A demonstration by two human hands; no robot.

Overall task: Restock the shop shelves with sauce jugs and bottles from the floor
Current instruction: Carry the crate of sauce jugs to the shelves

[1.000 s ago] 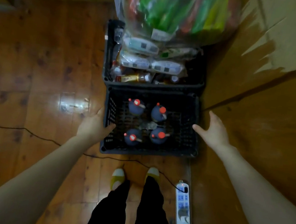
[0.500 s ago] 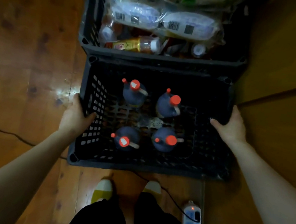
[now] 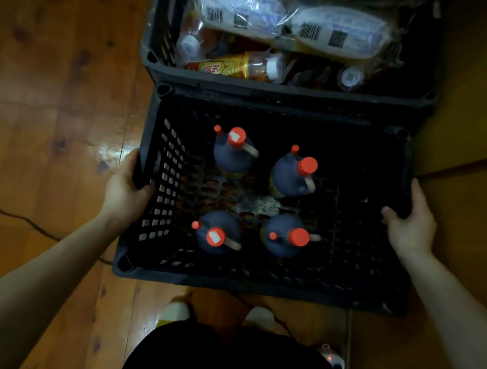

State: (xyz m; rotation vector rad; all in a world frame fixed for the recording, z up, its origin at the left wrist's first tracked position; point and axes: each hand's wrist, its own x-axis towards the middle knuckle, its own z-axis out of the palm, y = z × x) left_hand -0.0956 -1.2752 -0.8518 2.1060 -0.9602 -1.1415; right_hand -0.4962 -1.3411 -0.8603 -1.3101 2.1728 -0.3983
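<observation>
A black plastic crate (image 3: 253, 284) sits on the wooden floor in front of me. Inside it stand several dark sauce jugs with red caps, among them one at the back left (image 3: 233, 155) and one at the front right (image 3: 286, 236). My left hand (image 3: 125, 190) is closed over the crate's left rim. My right hand (image 3: 410, 225) grips the right rim. Both arms reach down from the lower corners.
A second black crate (image 3: 156, 49) behind the first holds wrapped packs and a yellow-labelled bottle (image 3: 236, 66). A wooden wall runs along the right. A black cable (image 3: 9, 214) crosses the floor at left. A power strip (image 3: 335, 362) lies by my right foot.
The view has come closer to the crate. Both hands went from hovering beside the crate to closing on its left and right rims.
</observation>
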